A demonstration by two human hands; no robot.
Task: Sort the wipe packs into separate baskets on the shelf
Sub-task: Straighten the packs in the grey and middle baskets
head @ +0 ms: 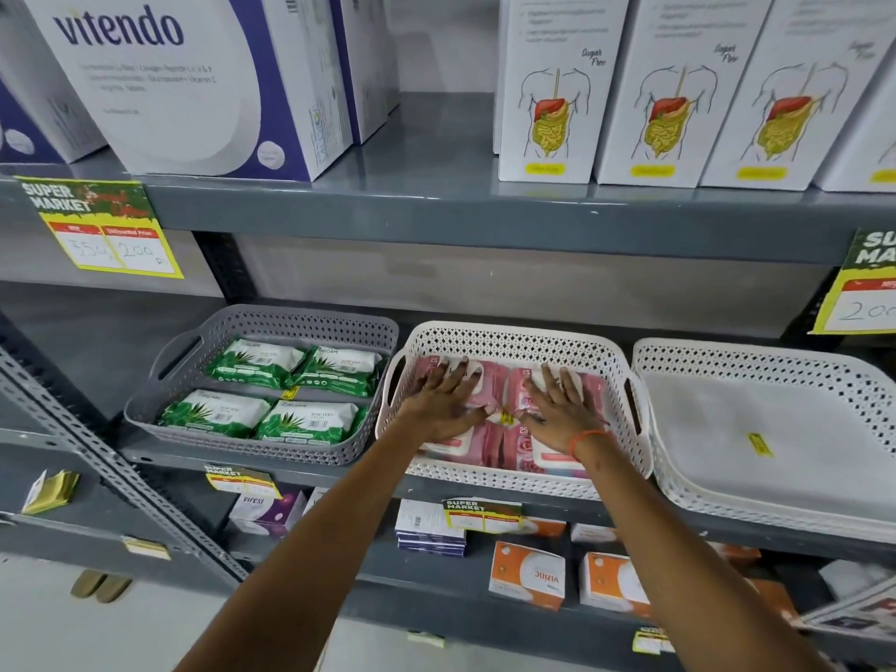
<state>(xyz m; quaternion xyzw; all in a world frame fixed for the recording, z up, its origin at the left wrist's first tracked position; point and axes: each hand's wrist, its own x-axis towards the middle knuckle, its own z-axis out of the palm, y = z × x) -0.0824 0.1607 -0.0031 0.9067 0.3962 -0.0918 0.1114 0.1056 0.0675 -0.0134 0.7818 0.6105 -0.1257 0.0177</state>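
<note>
Three perforated baskets stand side by side on the middle shelf. The grey basket [194,351] on the left holds several green wipe packs [257,361] lying flat. The middle white basket [504,339] holds several pink wipe packs [494,438]. My left hand [443,400] lies flat, fingers spread, on the pink packs at the basket's left half. My right hand [557,402] presses flat on the packs at its right half; an orange thread circles that wrist. The right white basket [756,429] has only a small yellow sticker on its floor.
The upper shelf carries large white-and-purple boxes [194,80] and white boxes with a stomach drawing [552,89]. Yellow price tags [104,225] hang on the shelf edges. Small medicine boxes [526,574] fill the lower shelf. A slotted grey upright [111,458] runs diagonally at left.
</note>
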